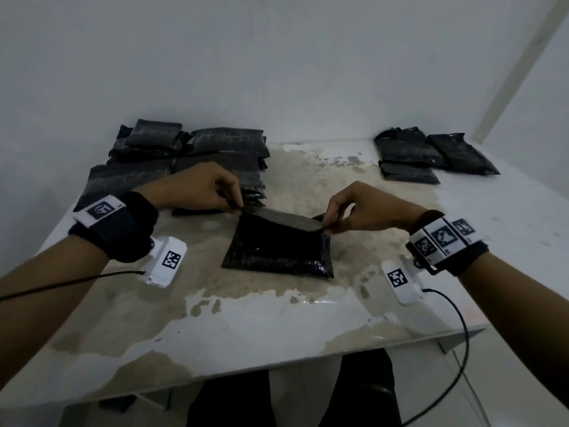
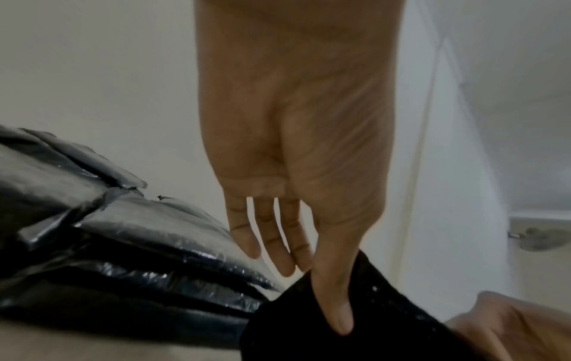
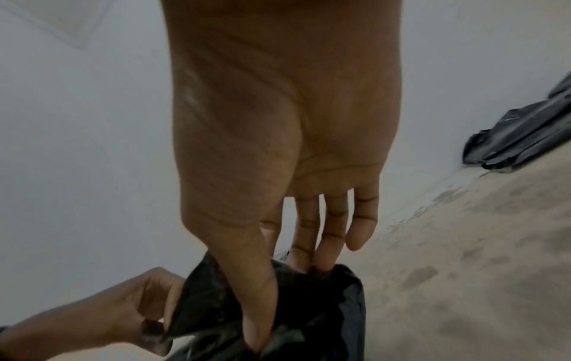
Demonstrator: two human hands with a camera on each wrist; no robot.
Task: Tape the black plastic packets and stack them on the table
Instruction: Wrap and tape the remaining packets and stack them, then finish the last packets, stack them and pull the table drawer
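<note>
Packets of black plastic [image 1: 184,155] lie heaped at the far left of the table [image 1: 277,322], overlapping in layers; what they hold cannot be seen, and no writing shows on them. Just right of that heap the left hand [image 1: 197,188] pinches the far left corner of a single black packet [image 1: 277,248], thumb on top and fingers behind, as the left wrist view shows. The packet lies flat at the table's middle, its far flap [image 1: 281,218] folded toward the near side along the top edge. The right hand [image 1: 366,211] pinches the flap's right end, thumb pressed on the plastic and fingertips tucked behind. Each wrist carries a black band with square black-and-white coded markers; no readable words appear on them. 2 white tags [image 1: 167,261] with similar coded squares hang below the wrists, each trailing a black cable. At the far right lies a smaller pile of black packets [image 1: 428,155], well apart from the hands.
</note>
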